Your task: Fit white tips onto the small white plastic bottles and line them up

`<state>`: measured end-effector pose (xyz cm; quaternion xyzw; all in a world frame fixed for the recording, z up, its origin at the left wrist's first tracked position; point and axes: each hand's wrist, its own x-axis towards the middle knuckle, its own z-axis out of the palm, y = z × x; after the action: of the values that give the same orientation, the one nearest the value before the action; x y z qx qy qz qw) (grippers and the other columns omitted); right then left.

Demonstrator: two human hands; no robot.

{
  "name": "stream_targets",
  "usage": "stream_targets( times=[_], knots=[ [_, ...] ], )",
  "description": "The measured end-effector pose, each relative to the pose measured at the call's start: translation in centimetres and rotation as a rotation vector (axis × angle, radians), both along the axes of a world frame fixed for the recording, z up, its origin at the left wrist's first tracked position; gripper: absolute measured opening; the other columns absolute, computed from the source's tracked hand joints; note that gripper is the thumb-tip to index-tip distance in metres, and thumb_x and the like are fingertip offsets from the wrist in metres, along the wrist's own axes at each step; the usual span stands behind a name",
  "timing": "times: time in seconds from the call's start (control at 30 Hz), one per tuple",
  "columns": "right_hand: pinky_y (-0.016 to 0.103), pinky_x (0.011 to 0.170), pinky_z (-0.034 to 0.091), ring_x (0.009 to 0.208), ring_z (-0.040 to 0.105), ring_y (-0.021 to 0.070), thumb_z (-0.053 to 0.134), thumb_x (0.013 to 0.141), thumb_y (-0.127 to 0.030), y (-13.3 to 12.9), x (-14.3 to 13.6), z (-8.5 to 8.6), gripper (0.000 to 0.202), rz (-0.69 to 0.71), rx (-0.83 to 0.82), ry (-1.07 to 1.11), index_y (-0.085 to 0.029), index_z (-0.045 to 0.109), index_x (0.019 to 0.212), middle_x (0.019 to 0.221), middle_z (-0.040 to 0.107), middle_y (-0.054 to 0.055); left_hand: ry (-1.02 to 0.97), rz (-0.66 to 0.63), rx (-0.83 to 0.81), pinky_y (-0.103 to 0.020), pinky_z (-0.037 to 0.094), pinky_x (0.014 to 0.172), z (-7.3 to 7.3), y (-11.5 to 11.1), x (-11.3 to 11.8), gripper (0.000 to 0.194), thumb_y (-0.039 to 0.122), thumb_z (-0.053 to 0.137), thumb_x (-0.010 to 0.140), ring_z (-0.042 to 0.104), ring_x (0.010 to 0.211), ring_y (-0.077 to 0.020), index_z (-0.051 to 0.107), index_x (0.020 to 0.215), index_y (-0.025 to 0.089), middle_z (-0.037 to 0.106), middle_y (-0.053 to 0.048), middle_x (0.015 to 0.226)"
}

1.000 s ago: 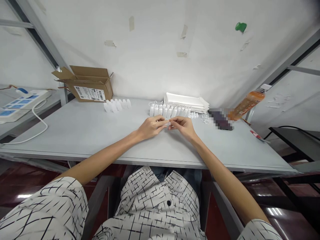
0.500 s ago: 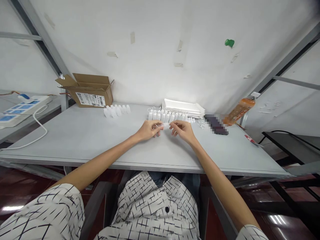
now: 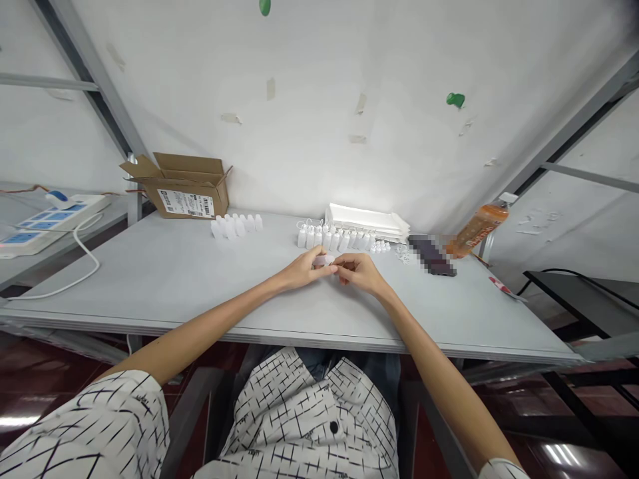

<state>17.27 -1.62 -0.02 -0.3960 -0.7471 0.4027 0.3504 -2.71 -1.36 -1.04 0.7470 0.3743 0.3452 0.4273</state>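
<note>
A small translucent white bottle (image 3: 325,260) lies in my left hand (image 3: 308,267), tilted toward the right, with thumb and fingers closed round it. My right hand (image 3: 357,271) pinches at the bottle's right end, its fingertips touching those of the left; what is between them is too small to make out. Just behind my hands stand rows of white capped bottles (image 3: 318,238) with thin loops at their tops. To their right lie several small white caps (image 3: 380,246) and a little pile of clear pieces (image 3: 403,253). Several bottles without loops (image 3: 229,228) stand farther left.
An open cardboard box (image 3: 192,193) sits at the back left. White trays (image 3: 367,221) are stacked against the wall. On the right are a dark phone (image 3: 433,256), an orange drink bottle (image 3: 479,229) and a red-and-white packet (image 3: 502,287). A power strip (image 3: 44,226) lies beyond the left edge.
My hands have drawn closer together and slightly nearer to me, fingertips now meeting at the bottle's end. The camera view has tilted up a little.
</note>
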Motion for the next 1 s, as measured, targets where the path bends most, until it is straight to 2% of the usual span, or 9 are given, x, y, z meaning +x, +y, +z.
stream_targets(
  times=[0.13,0.27,0.43,0.53,0.63,0.77,0.87,1.0],
  knots=[
    [0.025,0.049,0.043,0.049,0.056,0.0123,0.069,0.076,-0.041,0.1,0.0,-0.1,0.028,0.034,-0.029,0.003,-0.014,0.072,0.080,0.057,0.062,0.001,0.022,0.019,0.080,-0.023,0.031,0.058,0.0,0.1,0.1,0.043,0.053,0.071,0.077,0.038,0.064,-0.0102,0.045,0.082,0.018,0.042,0.004,0.072],
    [0.024,0.049,0.043,0.049,0.055,0.0119,0.068,0.077,-0.039,0.0,0.0,0.0,0.024,-0.001,-0.022,0.010,-0.015,0.072,0.078,0.059,0.063,0.001,0.009,0.009,0.094,-0.023,0.027,0.054,-0.1,0.3,0.1,0.044,0.054,0.065,0.080,0.034,0.060,-0.0093,0.043,0.070,0.018,0.038,0.005,0.065],
    [0.024,0.048,0.043,0.049,0.055,0.0120,0.070,0.076,-0.042,-0.2,0.0,0.3,0.026,-0.032,-0.024,0.023,-0.015,0.073,0.076,0.059,0.063,0.001,0.028,0.068,0.149,-0.024,0.021,0.051,-0.2,0.4,0.1,0.055,0.055,0.062,0.083,0.027,0.055,-0.0081,0.031,0.054,0.018,0.026,0.005,0.056],
    [0.024,0.048,0.042,0.049,0.055,0.0115,0.071,0.076,-0.042,-0.1,0.0,0.2,0.027,-0.022,-0.022,0.027,-0.015,0.072,0.076,0.061,0.063,0.001,0.006,0.107,0.141,-0.023,0.024,0.051,-0.1,0.3,0.1,0.048,0.052,0.063,0.083,0.031,0.055,-0.0081,0.044,0.056,0.017,0.033,0.005,0.055],
    [0.024,0.048,0.044,0.051,0.056,0.0117,0.070,0.077,-0.041,-0.1,-0.1,-0.1,0.026,0.022,-0.054,0.004,-0.015,0.073,0.078,0.063,0.063,0.001,-0.032,0.125,0.062,-0.022,0.028,0.050,-0.2,0.2,0.2,0.037,0.050,0.062,0.083,0.037,0.052,-0.0088,0.062,0.072,0.015,0.041,0.005,0.054],
    [0.024,0.048,0.045,0.050,0.057,0.0125,0.069,0.079,-0.043,-0.1,0.2,0.0,0.028,0.072,-0.060,-0.089,-0.015,0.074,0.077,0.057,0.062,0.001,0.003,0.099,0.046,-0.022,0.027,0.047,-0.5,0.3,0.1,0.040,0.050,0.062,0.083,0.035,0.048,-0.0078,0.061,0.067,0.014,0.040,0.006,0.049],
    [0.024,0.046,0.044,0.050,0.057,0.0127,0.071,0.076,-0.044,0.6,1.8,0.9,0.031,-0.045,-0.016,-0.063,-0.014,0.073,0.074,0.061,0.065,0.003,0.054,0.095,0.057,-0.022,0.028,0.047,-0.5,0.4,0.0,0.042,0.052,0.061,0.083,0.036,0.048,-0.0080,0.058,0.063,0.015,0.041,0.005,0.050],
    [0.025,0.043,0.039,0.047,0.055,0.0133,0.069,0.074,-0.046,3.0,5.9,1.6,0.031,-0.395,0.095,0.017,-0.015,0.069,0.069,0.062,0.065,0.004,0.131,0.098,0.093,-0.023,0.030,0.051,-0.4,0.4,0.0,0.043,0.050,0.055,0.086,0.038,0.049,-0.0092,0.047,0.059,0.017,0.042,0.004,0.051]
  ],
)
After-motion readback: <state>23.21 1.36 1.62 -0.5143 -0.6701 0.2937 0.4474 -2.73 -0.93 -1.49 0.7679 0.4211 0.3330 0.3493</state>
